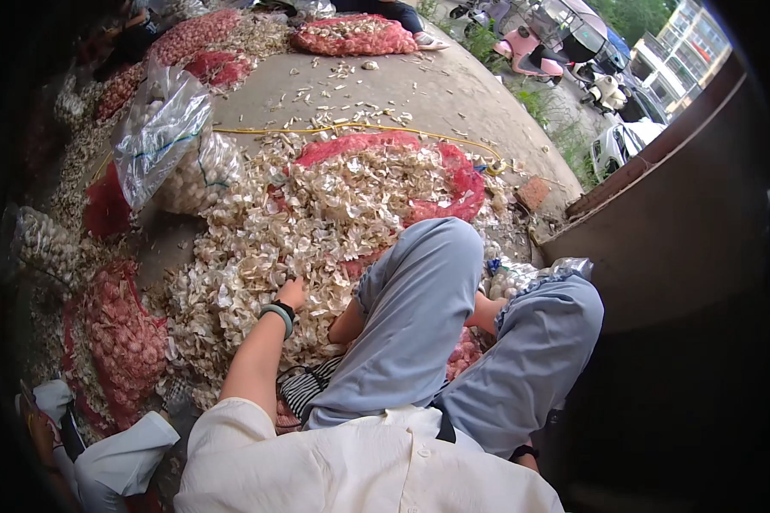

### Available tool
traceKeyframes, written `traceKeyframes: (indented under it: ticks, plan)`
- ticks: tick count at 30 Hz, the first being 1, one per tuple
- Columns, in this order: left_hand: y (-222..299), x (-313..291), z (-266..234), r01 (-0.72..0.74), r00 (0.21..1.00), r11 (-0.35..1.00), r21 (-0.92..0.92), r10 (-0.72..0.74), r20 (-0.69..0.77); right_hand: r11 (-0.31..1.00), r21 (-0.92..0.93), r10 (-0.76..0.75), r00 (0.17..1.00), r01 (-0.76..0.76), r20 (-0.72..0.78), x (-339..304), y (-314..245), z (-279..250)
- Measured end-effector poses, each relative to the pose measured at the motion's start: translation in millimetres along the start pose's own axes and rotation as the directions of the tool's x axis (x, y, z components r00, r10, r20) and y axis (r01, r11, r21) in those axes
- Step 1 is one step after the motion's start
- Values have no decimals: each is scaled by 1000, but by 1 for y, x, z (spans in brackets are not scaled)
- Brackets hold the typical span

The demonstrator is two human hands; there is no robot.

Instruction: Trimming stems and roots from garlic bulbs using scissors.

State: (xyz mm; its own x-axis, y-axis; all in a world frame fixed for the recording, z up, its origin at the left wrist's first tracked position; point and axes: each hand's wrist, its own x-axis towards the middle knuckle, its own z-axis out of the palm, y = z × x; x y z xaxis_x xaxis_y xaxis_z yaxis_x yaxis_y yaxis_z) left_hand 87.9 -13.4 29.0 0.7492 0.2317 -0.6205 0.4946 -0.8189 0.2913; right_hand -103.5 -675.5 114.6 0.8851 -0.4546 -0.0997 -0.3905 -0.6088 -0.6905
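Garlic skins (231, 286), pale and papery, lie heaped beneath and around the left hand (292, 294). That hand is turned down into the heap with its fingers partly hidden, so I cannot tell whether they pinch anything. Red mesh (466, 192) edges the pile beyond it and to its right. Left of the hand and farther off stands a clear plastic bag (158, 128); nearer on that side sits a red mesh sack (128, 333) of bulbs. A yellow rope (351, 126) runs past the pile, well beyond the hand. Legs and shadow hide the right hand.
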Motion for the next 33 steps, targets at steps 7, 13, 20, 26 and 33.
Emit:
traceKeyframes:
  ticks: [7,13,20,26,33]
  plan:
    - [14,13,-6,5,995,998,59,-11,103,983,-179,40,997,-52,-68,12,-66,-13]
    - [-3,56,47,-79,982,987,141,101,-158,994,52,100,989,-94,-112,26,-68,-27]
    - [17,15,1,-236,969,971,23,237,-67,948,318,53,994,-19,-100,37,-56,-16]
    - [0,18,8,-152,985,988,9,152,-85,809,533,224,969,-246,106,10,-119,-28]
    - [0,46,25,-180,984,972,154,176,37,966,258,32,993,-2,-112,12,-9,-12]
